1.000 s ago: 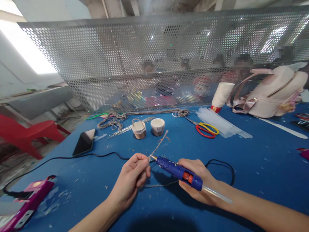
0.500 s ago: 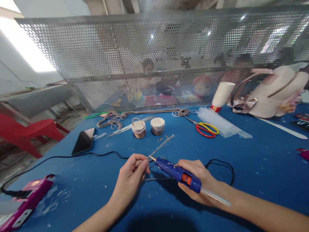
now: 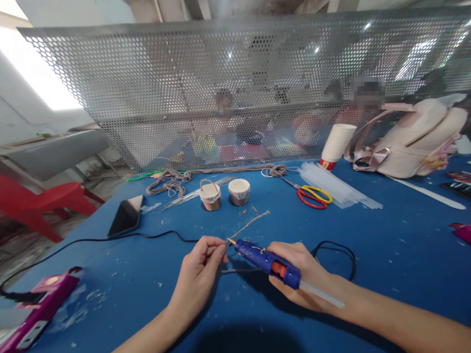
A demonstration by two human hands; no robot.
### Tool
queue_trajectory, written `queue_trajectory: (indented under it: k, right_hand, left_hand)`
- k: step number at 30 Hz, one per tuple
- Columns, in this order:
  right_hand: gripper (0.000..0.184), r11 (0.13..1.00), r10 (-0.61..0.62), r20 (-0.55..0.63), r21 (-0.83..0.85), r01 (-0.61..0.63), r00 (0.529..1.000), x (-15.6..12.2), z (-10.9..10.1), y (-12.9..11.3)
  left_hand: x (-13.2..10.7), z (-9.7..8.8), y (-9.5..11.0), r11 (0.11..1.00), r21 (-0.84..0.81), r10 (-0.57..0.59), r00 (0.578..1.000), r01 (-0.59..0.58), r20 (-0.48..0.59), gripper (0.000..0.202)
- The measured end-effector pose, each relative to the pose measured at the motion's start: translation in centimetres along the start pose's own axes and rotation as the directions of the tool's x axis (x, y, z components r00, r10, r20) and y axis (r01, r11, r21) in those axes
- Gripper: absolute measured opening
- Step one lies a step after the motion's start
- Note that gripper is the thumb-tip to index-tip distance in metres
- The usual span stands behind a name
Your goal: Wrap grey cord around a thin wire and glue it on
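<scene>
We see the glue gun [image 3: 257, 257] in the right hand [image 3: 307, 267], above the near middle of the tabletop [image 3: 147, 304]. Its long axis runs slantwise: the metal nozzle points to the left and a little away from us, toward the left hand [image 3: 200, 264], while the rear end faces right and toward us. A clear glue stick [image 3: 322, 294] comes out of this rear end, roughly along the same line. The right fingers are closed around the grip, which they mostly hide from us. The left fingers are pinching a thin cord [image 3: 250, 224] between thumb and forefinger. From there the cord stretches away and to the right, its free end lying toward the scissors [image 3: 314, 197]. The nozzle is at the left fingertips; whether it touches the cord, we cannot tell.

Beyond the hands stand two small tubs [image 3: 210, 196] side by side, the left one with an arched handle. The scissors' blades point to the far left, their handles to the right.

About writing, we can read no brand on the glue gun. The leaning stack of paper cups [image 3: 337, 142] carries a red band at its bottom, and a black item [image 3: 458, 189] at the right edge shows pale marks; both are too small for us to read.
</scene>
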State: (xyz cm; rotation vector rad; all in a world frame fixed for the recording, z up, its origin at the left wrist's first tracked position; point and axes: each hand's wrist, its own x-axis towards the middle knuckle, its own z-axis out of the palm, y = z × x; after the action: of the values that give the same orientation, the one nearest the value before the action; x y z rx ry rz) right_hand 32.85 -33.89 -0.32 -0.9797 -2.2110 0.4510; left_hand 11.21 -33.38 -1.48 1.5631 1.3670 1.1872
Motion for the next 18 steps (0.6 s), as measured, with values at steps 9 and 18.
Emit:
queue_trajectory:
  k: [9,18]
  right_hand:
    - [0.005,0.999,0.041,-0.06,-0.01,-0.042,0.997,-0.1,-0.3,-0.1]
    - [0.002,0.996,0.043,-0.2,0.09,-0.026,0.979,-0.2,-1.4,-0.3]
  left_hand:
    - [0.2,0.0,-0.2,0.997,0.06,0.043,0.999,-0.043,0.011,0.018]
    - [0.3,0.0,-0.2,0.997,0.081,0.014,0.999,-0.018,0.042,0.019]
